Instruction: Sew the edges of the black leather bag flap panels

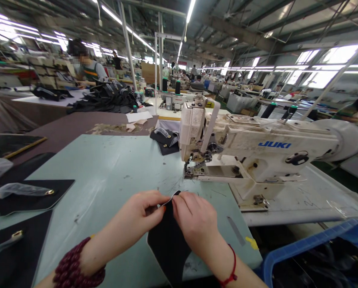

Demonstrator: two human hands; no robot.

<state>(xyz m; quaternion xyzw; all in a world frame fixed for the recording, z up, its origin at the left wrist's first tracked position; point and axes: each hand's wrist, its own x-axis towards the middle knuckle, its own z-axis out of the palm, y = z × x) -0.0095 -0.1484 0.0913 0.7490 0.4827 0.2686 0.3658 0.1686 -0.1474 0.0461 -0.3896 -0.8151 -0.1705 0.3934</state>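
Observation:
A black fabric piece (168,244) with a pale edge hangs between my hands over the light green tabletop (107,172). My left hand (147,210) pinches its upper edge between thumb and fingers. Beside it, my right hand (195,216) is closed on the same edge, its fingertips partly hidden behind the folded fabric. Both hands are just in front of the sewing machine's (257,140) needle area, apart from it.
Black pieces with gold hardware (26,194) lie at the left. Another such piece (164,140) rests beside the machine head. A grey metal strip (235,231) is on the table, right of my hands. A blue basket (270,264) holds black pieces. A co-worker (89,66) stands at the back left.

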